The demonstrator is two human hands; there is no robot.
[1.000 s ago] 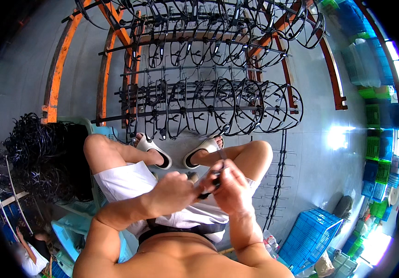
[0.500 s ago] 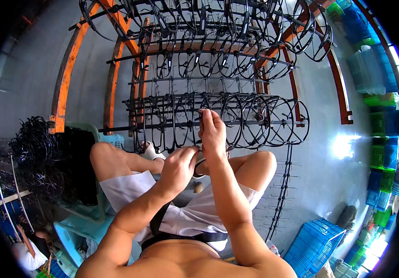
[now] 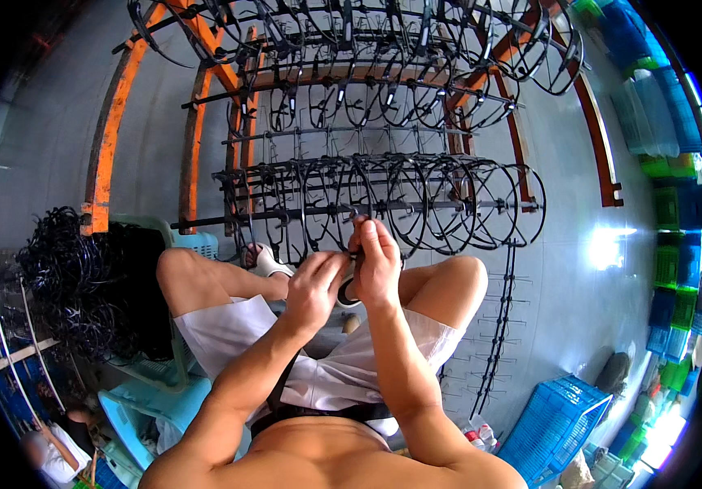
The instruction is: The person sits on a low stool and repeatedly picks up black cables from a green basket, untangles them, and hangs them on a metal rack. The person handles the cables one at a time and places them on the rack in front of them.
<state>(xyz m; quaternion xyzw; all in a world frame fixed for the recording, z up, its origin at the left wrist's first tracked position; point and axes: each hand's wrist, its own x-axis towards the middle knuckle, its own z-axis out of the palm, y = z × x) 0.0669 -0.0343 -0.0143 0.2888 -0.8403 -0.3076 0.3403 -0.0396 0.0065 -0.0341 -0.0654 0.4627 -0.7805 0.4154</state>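
My left hand (image 3: 315, 290) is closed in a pinch in front of the near row of the rack. To its right and a little farther out, my right hand (image 3: 377, 262) is closed too, thumb against fingers, close under the black bar (image 3: 265, 217). A thin black hoop (image 3: 356, 256) shows as a dark bit between the two hands; the fingers hide most of it. Along the bar hang several similar black hoops (image 3: 544, 204), side by side on small hooks, overlapping one another.
Orange posts (image 3: 106, 138) carry higher bars of black pieces. At left, a dark heap of black strands (image 3: 70, 253) stands by a pale green crate (image 3: 151, 224). A light blue stool (image 3: 119, 407) and a blue basket (image 3: 551, 424) flank me. Another person (image 3: 66, 448) is at lower left.
My right hand has come down from the bar, nearer to me and to my left hand. My left hand has shifted only slightly. The view has tilted a little.
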